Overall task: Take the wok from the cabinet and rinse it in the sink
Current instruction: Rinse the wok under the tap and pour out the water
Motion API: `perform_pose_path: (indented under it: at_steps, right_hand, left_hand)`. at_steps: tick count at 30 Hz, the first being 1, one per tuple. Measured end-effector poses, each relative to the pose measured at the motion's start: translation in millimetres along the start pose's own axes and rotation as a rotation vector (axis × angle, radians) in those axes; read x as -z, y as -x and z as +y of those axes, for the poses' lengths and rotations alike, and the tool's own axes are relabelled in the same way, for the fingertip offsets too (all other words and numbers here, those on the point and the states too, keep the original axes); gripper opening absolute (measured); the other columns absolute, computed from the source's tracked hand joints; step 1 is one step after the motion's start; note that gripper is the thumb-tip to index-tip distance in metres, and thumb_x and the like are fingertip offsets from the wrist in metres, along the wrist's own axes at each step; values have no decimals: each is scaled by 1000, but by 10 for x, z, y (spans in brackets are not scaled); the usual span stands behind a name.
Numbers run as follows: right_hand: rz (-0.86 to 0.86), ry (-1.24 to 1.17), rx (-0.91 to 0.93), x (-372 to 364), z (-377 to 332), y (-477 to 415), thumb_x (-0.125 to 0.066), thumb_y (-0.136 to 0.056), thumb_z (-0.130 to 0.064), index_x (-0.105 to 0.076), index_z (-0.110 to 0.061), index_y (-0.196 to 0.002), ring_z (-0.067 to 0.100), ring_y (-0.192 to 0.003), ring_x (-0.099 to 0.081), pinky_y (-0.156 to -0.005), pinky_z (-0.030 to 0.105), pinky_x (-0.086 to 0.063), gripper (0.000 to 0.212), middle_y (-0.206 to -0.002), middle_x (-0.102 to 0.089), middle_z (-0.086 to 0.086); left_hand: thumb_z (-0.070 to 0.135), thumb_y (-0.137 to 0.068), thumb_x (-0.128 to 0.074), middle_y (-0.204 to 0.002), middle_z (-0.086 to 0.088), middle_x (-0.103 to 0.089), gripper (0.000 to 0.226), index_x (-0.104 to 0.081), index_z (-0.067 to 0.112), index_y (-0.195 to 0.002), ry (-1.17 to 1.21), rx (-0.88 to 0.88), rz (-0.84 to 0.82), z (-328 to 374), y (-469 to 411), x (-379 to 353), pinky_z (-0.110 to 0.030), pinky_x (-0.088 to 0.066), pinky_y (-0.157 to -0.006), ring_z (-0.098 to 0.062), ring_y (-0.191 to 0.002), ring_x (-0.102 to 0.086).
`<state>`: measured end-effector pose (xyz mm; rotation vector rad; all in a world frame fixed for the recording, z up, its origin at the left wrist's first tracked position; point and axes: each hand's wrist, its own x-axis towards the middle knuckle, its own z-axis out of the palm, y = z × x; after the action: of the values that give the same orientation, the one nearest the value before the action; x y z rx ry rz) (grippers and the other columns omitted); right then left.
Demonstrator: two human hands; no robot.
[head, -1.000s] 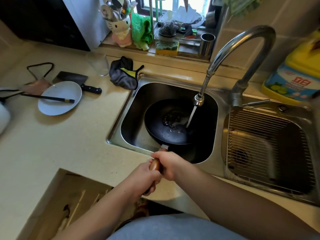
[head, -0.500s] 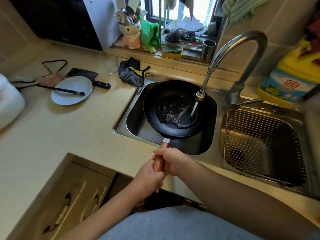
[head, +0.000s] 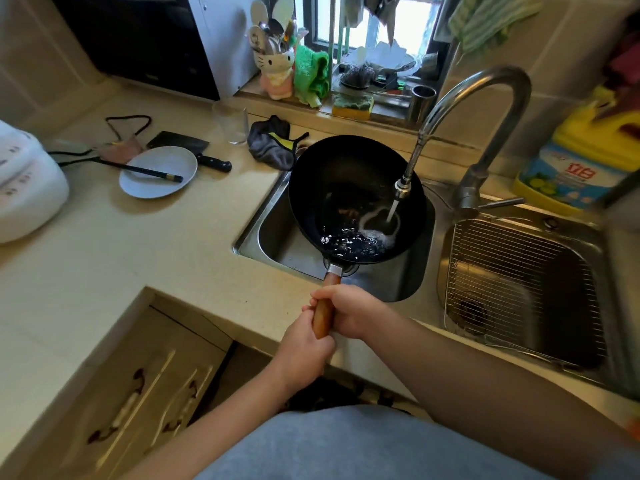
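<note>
A black wok [head: 346, 174] with a wooden handle [head: 323, 315] hangs over the left basin of the steel sink [head: 273, 237], tilted with its far rim raised toward the window. Water runs from the curved faucet [head: 403, 183] into the wok and pools at its near side. My left hand [head: 303, 355] grips the end of the handle. My right hand [head: 349, 311] grips the handle just ahead of it, closer to the pan.
On the counter to the left lie a plate [head: 157, 171] with chopsticks, a cleaver [head: 194, 148], a glass [head: 230, 124], a dark cloth [head: 273, 143] and a white rice cooker [head: 24, 181]. A wire rack [head: 519, 285] covers the right basin. A yellow detergent bottle [head: 581, 157] stands at right.
The wok has risen out of the basin and tilted toward me, so the water has run to its near side. Both hands stay on the handle.
</note>
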<state>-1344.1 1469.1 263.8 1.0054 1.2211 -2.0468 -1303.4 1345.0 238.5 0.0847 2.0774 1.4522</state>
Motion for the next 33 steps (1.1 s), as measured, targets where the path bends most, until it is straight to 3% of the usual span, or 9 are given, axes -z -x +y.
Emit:
perform_pose_path:
  at_steps: [5, 10, 14, 20, 25, 29, 33]
  right_hand:
    - [-67, 13, 30, -16, -14, 28, -53, -92, 0, -56, -4, -72, 25, -77, -63, -77, 38, -54, 21, -66, -58, 9]
    - [-107, -15, 55, -53, -29, 112, -53, -93, -2, -55, -5, -72, 23, -73, -62, -86, 39, -53, 22, -68, -57, 8]
    - [-84, -54, 83, -75, -9, 173, -56, -95, -2, -53, -4, -82, 19, -65, -58, -67, 32, -53, 13, -69, -57, 8]
    - [-25, 36, 167, 10, 42, 141, -65, -92, -10, -59, -4, -83, 18, -62, -65, -66, 34, -54, 12, -60, -67, 4]
    - [61, 132, 198, 118, 94, 129, -68, -90, -19, -60, -4, -102, 20, -72, -69, -64, 36, -56, 20, -79, -71, 8]
    - [114, 192, 209, 194, 140, 147, -67, -92, -22, -59, -3, -110, 21, -77, -70, -60, 33, -54, 27, -88, -70, 9]
    - [146, 253, 249, 259, 167, 144, -66, -92, -22, -60, -4, -110, 20, -78, -70, -58, 30, -53, 26, -90, -71, 8]
  left_hand:
    - [16, -72, -62, -69, -1, -57, 21, -56, 23, -91, -86, -16, 89, 85, 72, -4, -17, -41, -42, 1, -42, -49]
    - [16, -75, -63, -70, -3, -56, 19, -55, 17, -92, -121, -14, 70, 308, 165, 96, -17, -41, -41, -8, -47, -52]
    - [7, -77, -61, -70, -10, -56, 17, -55, 10, -93, -63, 52, 20, 489, 225, 163, -21, -41, -37, -12, -40, -52]
    - [5, -80, -58, -65, -10, -56, 12, -58, 5, -92, 72, 103, -77, 604, 283, 177, -23, -40, -39, -12, -38, -49]
    - [7, -83, -55, -62, -2, -54, 15, -55, 4, -98, 260, 165, -172, 503, 275, 102, -23, -33, -39, -10, -40, -45]
    - [6, -86, -52, -62, -2, -52, 12, -52, 5, -97, 281, 151, -212, 390, 252, 21, -24, -32, -40, -11, -41, -42]
    - [4, -89, -50, -60, 0, -49, 25, -52, 0, -114, 370, 146, -270, 350, 257, -24, -22, -30, -39, -11, -42, -39]
